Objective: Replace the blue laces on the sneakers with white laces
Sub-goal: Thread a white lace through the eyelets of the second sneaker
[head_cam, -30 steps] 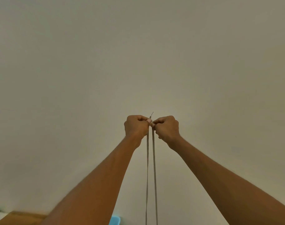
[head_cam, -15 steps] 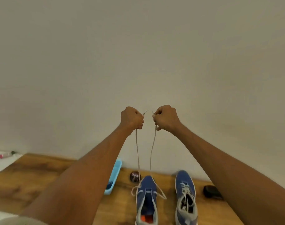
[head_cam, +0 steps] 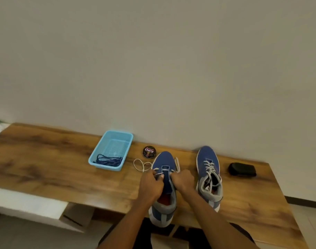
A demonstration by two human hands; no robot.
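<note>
Now both hands — left hand (head_cam: 150, 184), right hand (head_cam: 182, 180) — grip white lace (head_cam: 142, 165) over sneaker (head_cam: 163, 162).

You have a wooden table (head_cam: 45, 159) running across the lower half of the frame, against the wall. On it, left of centre, sits a blue tray (head_cam: 125, 139); just right of that a polish tin (head_cam: 149, 151). Two sneakers stand side by side, one at centre (head_cam: 164, 159), one to its right (head_cam: 206, 155). A white lace (head_cam: 140, 164) loops beside the centre sneaker. A black case (head_cam: 242, 169) lies far right.
</note>
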